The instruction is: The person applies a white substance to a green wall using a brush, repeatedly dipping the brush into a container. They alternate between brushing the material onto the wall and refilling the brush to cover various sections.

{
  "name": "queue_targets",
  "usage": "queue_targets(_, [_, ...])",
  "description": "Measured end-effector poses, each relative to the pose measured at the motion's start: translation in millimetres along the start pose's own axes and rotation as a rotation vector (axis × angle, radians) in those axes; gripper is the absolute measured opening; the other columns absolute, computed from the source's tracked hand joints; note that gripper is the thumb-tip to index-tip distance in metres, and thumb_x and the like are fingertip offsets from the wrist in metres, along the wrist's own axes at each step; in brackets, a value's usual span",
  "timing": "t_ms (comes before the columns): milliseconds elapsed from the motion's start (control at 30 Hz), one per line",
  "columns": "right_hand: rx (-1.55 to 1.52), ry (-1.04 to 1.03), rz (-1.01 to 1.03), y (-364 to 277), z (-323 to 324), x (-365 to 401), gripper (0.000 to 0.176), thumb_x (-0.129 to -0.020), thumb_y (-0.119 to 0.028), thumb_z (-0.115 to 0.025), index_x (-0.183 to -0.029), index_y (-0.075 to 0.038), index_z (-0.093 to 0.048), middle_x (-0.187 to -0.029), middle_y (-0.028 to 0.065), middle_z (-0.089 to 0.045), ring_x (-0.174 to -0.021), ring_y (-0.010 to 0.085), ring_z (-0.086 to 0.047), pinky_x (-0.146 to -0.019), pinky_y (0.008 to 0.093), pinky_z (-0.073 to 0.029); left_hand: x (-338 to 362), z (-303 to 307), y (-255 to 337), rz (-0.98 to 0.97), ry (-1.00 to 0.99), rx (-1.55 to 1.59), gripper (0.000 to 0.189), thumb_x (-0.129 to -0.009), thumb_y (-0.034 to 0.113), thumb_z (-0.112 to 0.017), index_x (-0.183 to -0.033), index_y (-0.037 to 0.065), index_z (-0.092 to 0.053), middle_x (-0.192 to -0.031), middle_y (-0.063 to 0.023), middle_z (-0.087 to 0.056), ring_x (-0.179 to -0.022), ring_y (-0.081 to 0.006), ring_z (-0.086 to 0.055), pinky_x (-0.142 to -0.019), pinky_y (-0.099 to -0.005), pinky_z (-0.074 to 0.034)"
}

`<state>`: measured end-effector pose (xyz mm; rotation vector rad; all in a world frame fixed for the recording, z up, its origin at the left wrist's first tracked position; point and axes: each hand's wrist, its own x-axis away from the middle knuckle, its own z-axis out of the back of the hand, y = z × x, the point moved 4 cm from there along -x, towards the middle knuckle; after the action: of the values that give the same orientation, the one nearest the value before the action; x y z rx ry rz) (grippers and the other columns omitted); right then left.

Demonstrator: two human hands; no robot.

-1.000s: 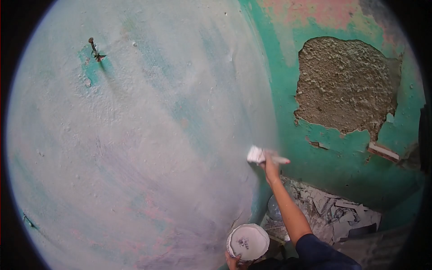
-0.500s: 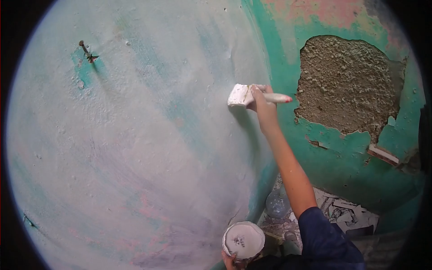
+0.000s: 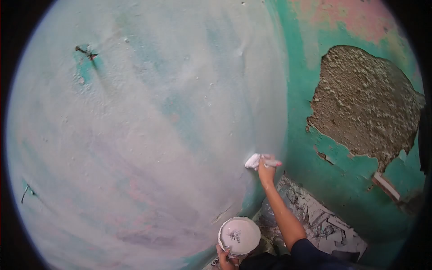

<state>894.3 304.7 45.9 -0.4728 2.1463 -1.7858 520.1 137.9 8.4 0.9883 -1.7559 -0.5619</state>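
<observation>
Brush (image 3: 253,161) at the wall's right edge, toward 4 o'clock from view center — white bristles against the whitish wall (image 3: 135,126), red-tipped handle pointing to 3. Right hand (image 3: 267,165) grips it, fingers wrapped round the handle. Tub (image 3: 239,236) of pale paint sits at 6 o'clock, left hand (image 3: 225,258) clasping its rim at the tub's 7. Green wall (image 3: 306,148) at 3 — bare rough patch (image 3: 364,103) at 2. Debris (image 3: 315,216) on the floor around 5.
</observation>
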Motion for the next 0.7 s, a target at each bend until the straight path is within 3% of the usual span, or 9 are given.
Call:
queue_targets(100, [0.05,-0.015,0.242,-106.6,-26.6,-13.9,0.018,-0.092,-0.015,-0.063,-0.104,-0.005,-0.055,-0.094,0.0121,-0.065,-0.087,0.021,-0.067,-0.068,0.032,-0.055,29.2,-36.9,7.0,0.1,0.06,-0.019,0.062,-0.091,0.024,-0.061,-0.147,0.013,-0.036,-0.132,-0.0168,-0.051,-0.111,-0.0327,-0.059,-0.082,-0.0404,-0.056])
queue_targets(200, [-0.279,-0.156,0.322,-233.9,-38.7,-0.6,0.023,-0.097,-0.019,-0.061,-0.111,-0.005,-0.051,-0.099,0.0116,-0.064,-0.093,0.0186,-0.064,-0.077,0.032,-0.053,29.8,-42.4,-9.8,0.085,0.01,-0.016,0.061,-0.091,0.023,-0.06,-0.146,0.014,-0.036,-0.126,-0.0149,-0.053,-0.102,-0.0301,-0.062,-0.071,-0.0358,-0.057])
queue_targets(333, [-0.439,-0.272,0.38,-262.1,-47.2,7.4,0.029,-0.101,-0.025,-0.057,-0.118,-0.004,-0.047,-0.106,0.0106,-0.063,-0.1,0.0172,-0.061,-0.085,0.0338,-0.051,35.8,-63.7,-23.7,0.011,0.078,0.22,0.061,-0.092,0.024,-0.059,-0.147,0.015,-0.034,-0.122,-0.0153,-0.055,-0.097,-0.03,-0.064,-0.064,-0.0342,-0.057])
queue_targets(400, [-0.454,-0.189,0.235,-198.9,-44.8,5.8,0.03,-0.101,-0.026,-0.056,-0.12,-0.004,-0.047,-0.112,0.0113,-0.061,-0.104,0.0181,-0.06,-0.089,0.0343,-0.05,43.7,-68.1,-24.0,-0.025,0.147,0.144,0.063,-0.092,0.024,-0.059,-0.148,0.014,-0.032,-0.125,-0.0179,-0.055,-0.104,-0.0329,-0.063,-0.071,-0.0404,-0.059])
queue_targets(467, [-0.425,-0.086,0.128,-90.7,-37.2,5.8,0.032,-0.101,-0.026,-0.056,-0.121,-0.003,-0.046,-0.115,0.0116,-0.059,-0.108,0.0188,-0.058,-0.092,0.0357,-0.05,34.4,-54.9,-42.2,-0.06,0.098,0.191,0.063,-0.092,0.024,-0.06,-0.147,0.012,-0.032,-0.127,-0.0188,-0.055,-0.106,-0.034,-0.062,-0.073,-0.0416,-0.059])
queue_targets(533, [-0.457,-0.013,0.0,-16.3,-20.3,29.2,0.032,-0.1,-0.024,-0.057,-0.121,-0.002,-0.046,-0.115,0.0132,-0.059,-0.105,0.0199,-0.061,-0.085,0.0333,-0.054,33.4,-56.4,-44.9,-0.104,0.046,0.23,0.064,-0.092,0.025,-0.06,-0.147,0.011,-0.032,-0.128,-0.0197,-0.054,-0.109,-0.0352,-0.061,-0.075,-0.0429,-0.059])
queue_targets(600, [-0.372,-0.06,-0.086,17.2,-7.9,40.9,0.029,-0.098,-0.016,-0.059,-0.119,0.0,-0.047,-0.115,0.0147,-0.058,-0.097,0.0209,-0.064,-0.072,0.0306,-0.058,50.4,-67.9,-31.7,-0.056,0.163,0.293,0.064,-0.092,0.024,-0.06,-0.147,0.007,-0.033,-0.129,-0.021,-0.054,-0.108,-0.0359,-0.062,-0.072,-0.0429,-0.059])
queue_targets(633, [-0.379,-0.069,-0.087,15.5,-8.4,38.0,0.029,-0.098,-0.016,-0.059,-0.119,0.0,-0.047,-0.115,0.0147,-0.058,-0.097,0.0209,-0.064,-0.072,0.0306,-0.058,58.5,-75.2,-22.3,-0.066,0.166,0.296,0.064,-0.092,0.024,-0.06,-0.147,0.007,-0.033,-0.129,-0.021,-0.054,-0.108,-0.0359,-0.062,-0.072,-0.0429,-0.059])
queue_targets(700, [-0.167,-0.135,0.0,-3.6,-11.5,32.2,0.026,-0.098,-0.016,-0.06,-0.116,-0.002,-0.047,-0.108,0.0129,-0.059,-0.087,0.0183,-0.065,-0.064,0.0267,-0.057,70.5,-86.1,-11.6,-0.016,0.169,0.358,0.058,-0.092,0.021,-0.06,-0.143,0.006,-0.037,-0.12,-0.0179,-0.058,-0.094,-0.0291,-0.065,-0.061,-0.0343,-0.057])
